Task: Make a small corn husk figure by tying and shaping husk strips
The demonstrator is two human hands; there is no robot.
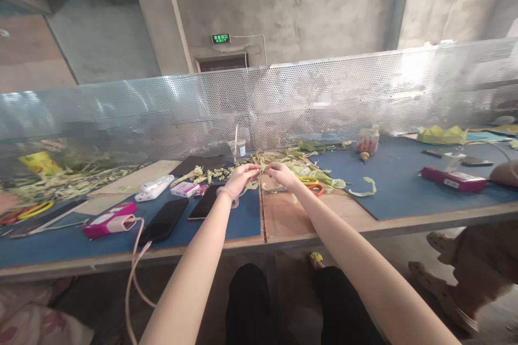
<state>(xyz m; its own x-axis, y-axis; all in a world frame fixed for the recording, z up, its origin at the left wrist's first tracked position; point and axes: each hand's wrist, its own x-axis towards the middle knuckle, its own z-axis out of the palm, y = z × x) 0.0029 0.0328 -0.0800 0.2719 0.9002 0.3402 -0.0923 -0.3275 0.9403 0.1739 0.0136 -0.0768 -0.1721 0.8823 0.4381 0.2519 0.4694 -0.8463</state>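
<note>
My left hand point(244, 173), with a pale ring-shaped bracelet point(229, 194) at the wrist, is closed in a pinch over the table. Close beside it, my right hand point(280, 174) pinches too. Between the fingertips of both is a small piece of pale green leaf strip point(262, 167); its exact shape is too small to make out. A strip end hangs below the left fingers. Just under the right wrist lie scissors with yellow and red handles point(315, 190). More pale green strips point(329, 178) spread to the right of them.
Knobbly green woven pieces point(208, 174) lie left of my hands. Nearer me are a dark tablet-like object point(206, 202), a black phone point(165, 220) and a cabled magenta box point(109, 221). A cup with a straw point(239, 146) stands at the perforated metal screen point(283, 113). Other people's hands show at both sides.
</note>
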